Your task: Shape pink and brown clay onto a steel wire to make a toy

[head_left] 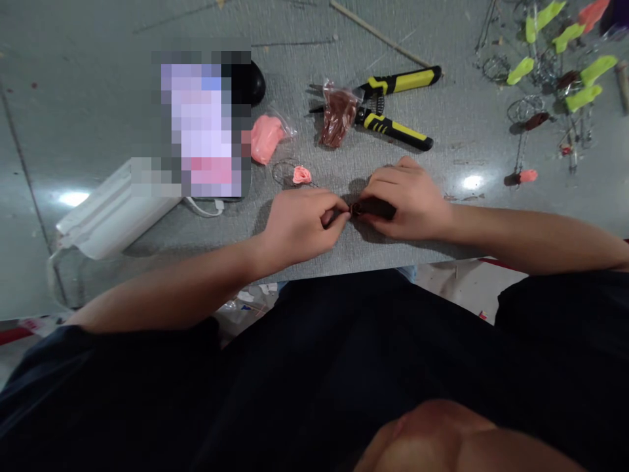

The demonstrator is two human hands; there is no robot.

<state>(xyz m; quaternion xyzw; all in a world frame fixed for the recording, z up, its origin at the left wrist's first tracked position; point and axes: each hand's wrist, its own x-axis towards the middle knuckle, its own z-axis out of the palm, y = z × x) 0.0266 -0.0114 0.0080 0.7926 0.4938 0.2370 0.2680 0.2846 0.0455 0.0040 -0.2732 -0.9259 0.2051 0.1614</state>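
Two clear plastic bags lie on the grey table [226,259], beyond the hands. The left one, a bag of pink material [266,139], is filled with a soft-looking salmon mass, its loose clear end pointing right. The right one, a bag of brown material [338,118], holds a folded brown mass and lies across the blades of one pair of yellow-and-black pliers [400,82], whose two handles spread open to the right.

Near the table's front edge, the left hand [304,223] and the right hand [407,200] meet, fingertips almost touching. Both pinch at one small brown piece [354,209] between them; the fingers hide most of it, so its shape is unclear. Just beyond the left hand sits one small pink piece [301,175] with a thin wire loop beside it.

At the far right lies a scatter of wires and chains with about five yellow-green pieces [584,98], at least two brown pieces [535,121] and two salmon pieces [529,176]; overlaps make an exact count uncertain. On the left are one white device [118,213] with a cable, one pixelated object [204,124] and one rounded black object [254,82]. One thin stick [378,33] slants across the far side.
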